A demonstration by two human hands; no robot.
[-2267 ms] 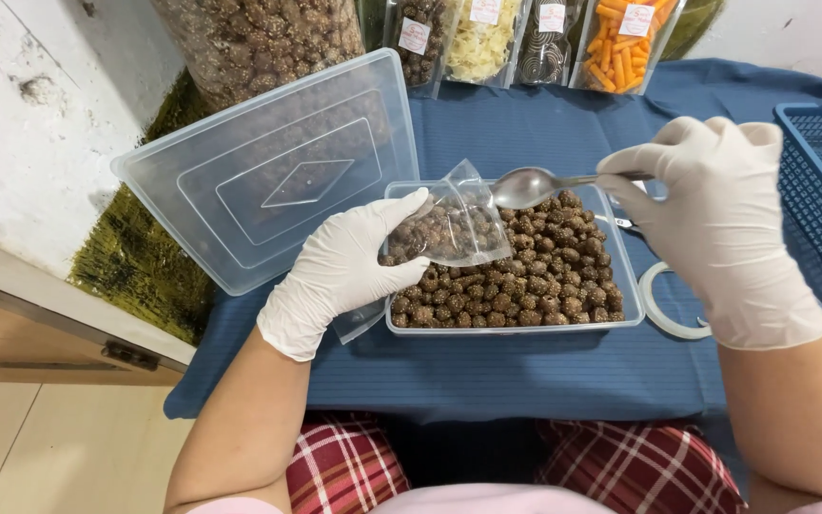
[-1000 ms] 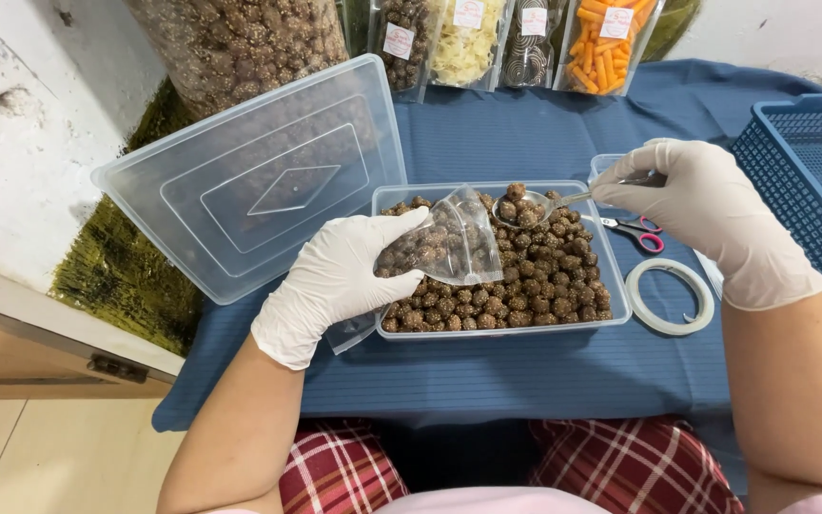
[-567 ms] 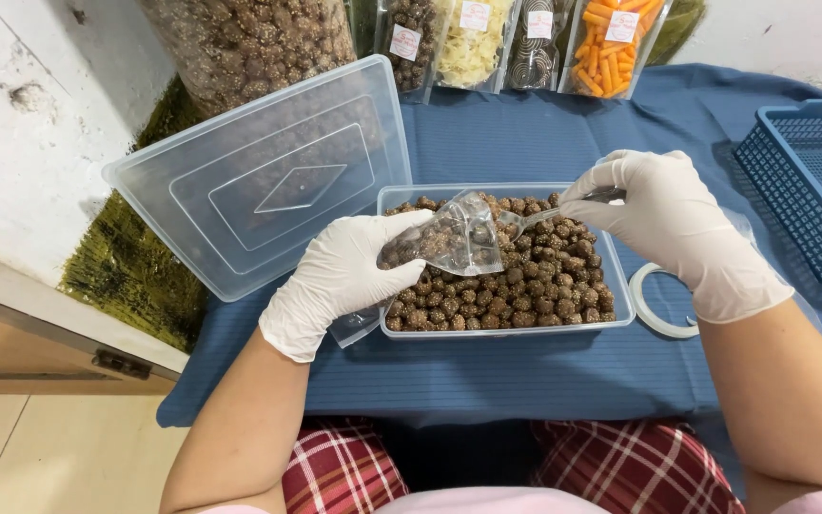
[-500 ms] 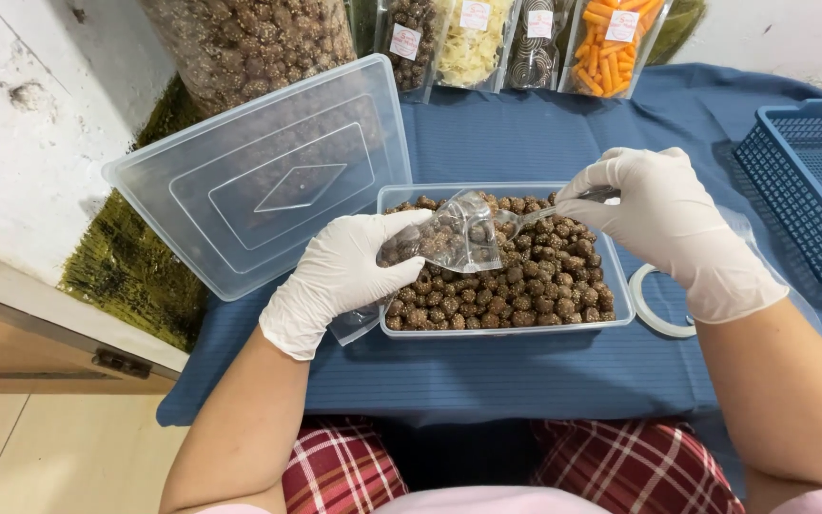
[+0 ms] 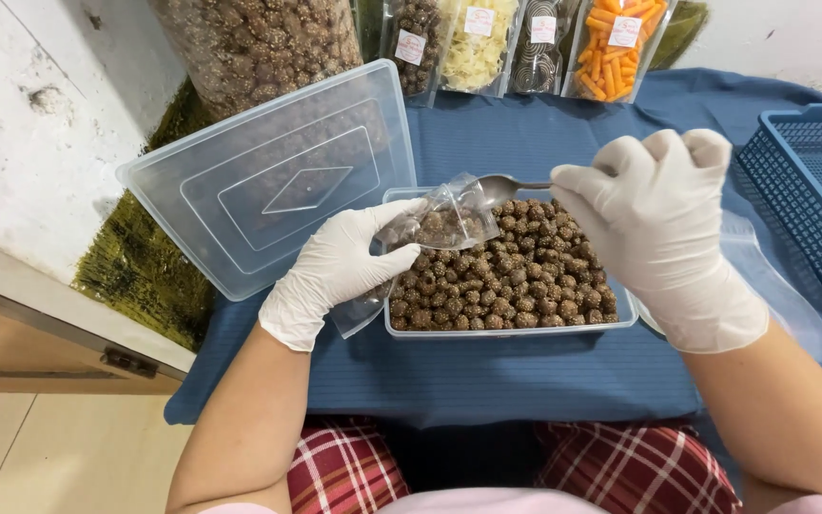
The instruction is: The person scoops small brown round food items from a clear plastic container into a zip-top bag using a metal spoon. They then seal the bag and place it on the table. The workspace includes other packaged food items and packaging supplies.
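Blue cloth (image 5: 525,381) over the table, covering most of the view. Against the wall at the back, a large clear bag of brown sesame balls (image 5: 259,43), leaning upright. Beside it, a row of smaller sealed snack pouches (image 5: 516,43) with brown, pale, dark and orange contents. Propped in front of the big bag, a big clear plastic lid (image 5: 278,181), tilted, its lower edge on the cloth. At far right, a blue mesh basket (image 5: 811,200), only partly in view. Near the middle, a clear rectangular tub (image 5: 516,328), filled nearly to the rim with brown round snacks (image 5: 516,286).

Right hand (image 5: 663,228), in a white glove, above the tub's right end, fingers curled closed around the handle of a metal spoon (image 5: 501,187); spoon bowl pointing left, at the mouth of the bag. Left hand (image 5: 349,266), also gloved, at the tub's left end, fingers pinched closed on a small clear plastic bag (image 5: 440,224). Bag held over the tub's left rear corner, mouth turned toward the spoon, a few brown balls already inside. Spoon tip touching or just at the bag's opening; cannot tell whether loaded. Under the right wrist, a sheet of clear plastic (image 5: 782,295) flat on the cloth, just beside the tub.
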